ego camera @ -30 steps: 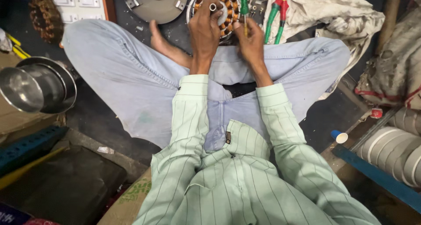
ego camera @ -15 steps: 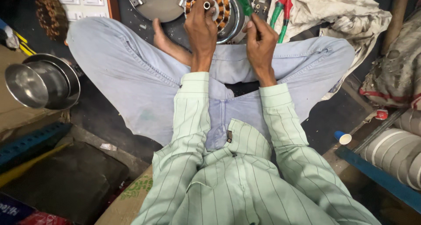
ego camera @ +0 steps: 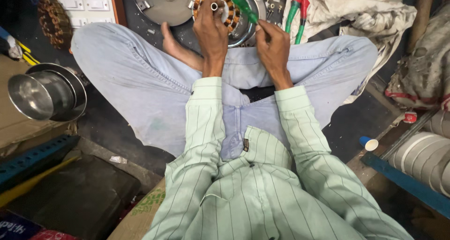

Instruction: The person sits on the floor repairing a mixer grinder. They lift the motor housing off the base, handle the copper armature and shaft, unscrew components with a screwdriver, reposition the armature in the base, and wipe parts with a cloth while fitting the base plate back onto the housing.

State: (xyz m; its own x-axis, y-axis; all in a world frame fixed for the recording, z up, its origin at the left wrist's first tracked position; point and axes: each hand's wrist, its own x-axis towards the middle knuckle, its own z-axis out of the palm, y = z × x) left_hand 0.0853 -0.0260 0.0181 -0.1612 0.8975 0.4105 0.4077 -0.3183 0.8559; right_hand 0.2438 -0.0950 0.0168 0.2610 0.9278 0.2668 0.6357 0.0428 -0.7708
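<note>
Right hand (ego camera: 273, 47) closed round green screwdriver (ego camera: 243, 6) at handle base; left hand (ego camera: 212, 28) pressed fingers-down on copper-wound motor coil (ego camera: 216, 8), grasp itself not discernible. Coil seated on round metal plate (ego camera: 243, 27) on floor between crossed legs, bare foot (ego camera: 176, 48) touching left margin. Grey disc (ego camera: 161, 6) just beside, upper left. Working room tight: knees either side, red and green pliers (ego camera: 297, 8) and crumpled cloth (ego camera: 361, 10) close right. Screwdriver above right fist, long axis diagonal, rising up-left over coil's right edge.
</note>
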